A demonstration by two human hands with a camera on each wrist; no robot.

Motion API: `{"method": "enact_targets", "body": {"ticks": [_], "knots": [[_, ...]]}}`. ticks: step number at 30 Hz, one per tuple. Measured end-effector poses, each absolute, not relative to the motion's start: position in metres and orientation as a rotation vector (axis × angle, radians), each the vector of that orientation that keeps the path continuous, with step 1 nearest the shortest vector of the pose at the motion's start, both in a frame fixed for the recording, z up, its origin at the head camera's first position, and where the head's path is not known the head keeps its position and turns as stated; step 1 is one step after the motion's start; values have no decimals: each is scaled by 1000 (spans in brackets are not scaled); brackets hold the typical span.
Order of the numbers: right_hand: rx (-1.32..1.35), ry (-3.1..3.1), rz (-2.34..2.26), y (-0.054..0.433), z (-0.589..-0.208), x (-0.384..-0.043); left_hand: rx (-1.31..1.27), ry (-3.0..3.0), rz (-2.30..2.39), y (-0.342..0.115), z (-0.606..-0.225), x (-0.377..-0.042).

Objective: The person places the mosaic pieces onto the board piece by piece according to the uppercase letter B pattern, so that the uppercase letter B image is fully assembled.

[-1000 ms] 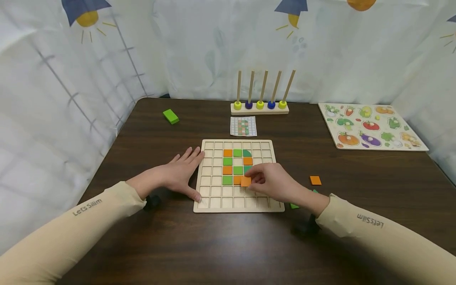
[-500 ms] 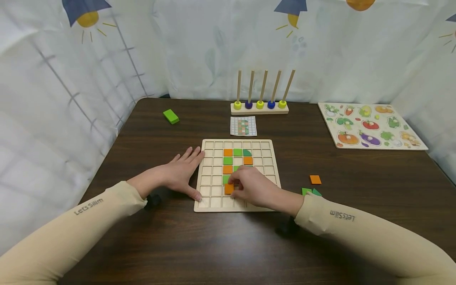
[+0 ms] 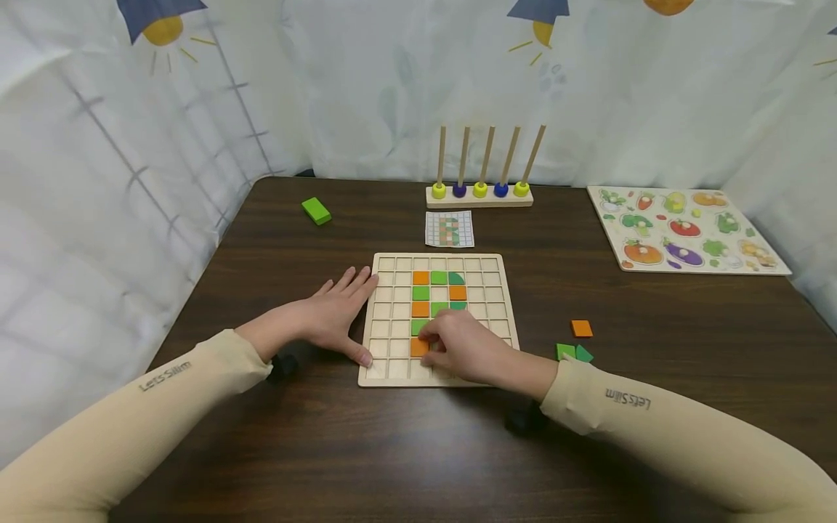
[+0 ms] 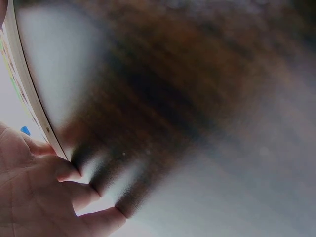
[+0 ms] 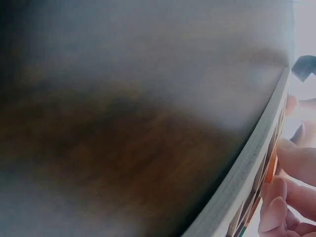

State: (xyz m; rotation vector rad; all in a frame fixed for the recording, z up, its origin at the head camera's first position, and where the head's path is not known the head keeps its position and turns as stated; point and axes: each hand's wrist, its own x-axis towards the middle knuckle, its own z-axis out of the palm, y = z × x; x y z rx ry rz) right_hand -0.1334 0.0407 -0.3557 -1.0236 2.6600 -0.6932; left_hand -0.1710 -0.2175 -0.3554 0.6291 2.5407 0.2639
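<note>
A wooden grid board (image 3: 389, 370) lies on the dark table, with orange, light green and dark green tiles in its middle cells. My right hand (image 3: 474, 347) bends over the board, thumb and fingers at the right side of an orange square tile (image 3: 419, 349) in the lower rows. From the right wrist, the thumb and fingertips grip close about that orange tile (image 5: 272, 165) by the board's edge. Part of the pattern is hidden under this hand. My left hand (image 3: 332, 312) lies spread along the board's left edge, its fingertips and thumb touching the rim.
Right of the board lie a loose orange tile (image 3: 581, 329), a light green tile (image 3: 565, 351) and a dark green triangle (image 3: 584, 354). Behind it are a pattern card (image 3: 465, 229) and a peg stand (image 3: 479, 197). A vegetable puzzle (image 3: 702, 243) and a green block (image 3: 317, 211) lie farther out.
My right hand has carried the orange tile left and nearer me, from beside the fourth tile row to the row below. The tile now sits in line with the grid. My left hand stays put.
</note>
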Motion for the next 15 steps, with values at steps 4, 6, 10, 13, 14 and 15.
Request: {"method": "enact_targets", "body": {"ticks": [4, 6, 10, 13, 14, 15], "knots": [[-1059, 2676, -682, 42, -357, -134, 631, 2543, 251, -216, -354, -172], [-1057, 2677, -676, 42, -357, -134, 632, 2546, 248, -216, -355, -171], [-1058, 2678, -674, 43, -356, -134, 635, 2549, 253, -216, -356, -171], [-1049, 2674, -683, 43, -356, -133, 633, 2547, 258, -217, -356, -172], [-1050, 2674, -683, 43, -356, -134, 632, 2546, 261, -217, -356, -172], [-1043, 2673, -683, 43, -356, -134, 632, 2546, 261, -217, -356, -172]]}}
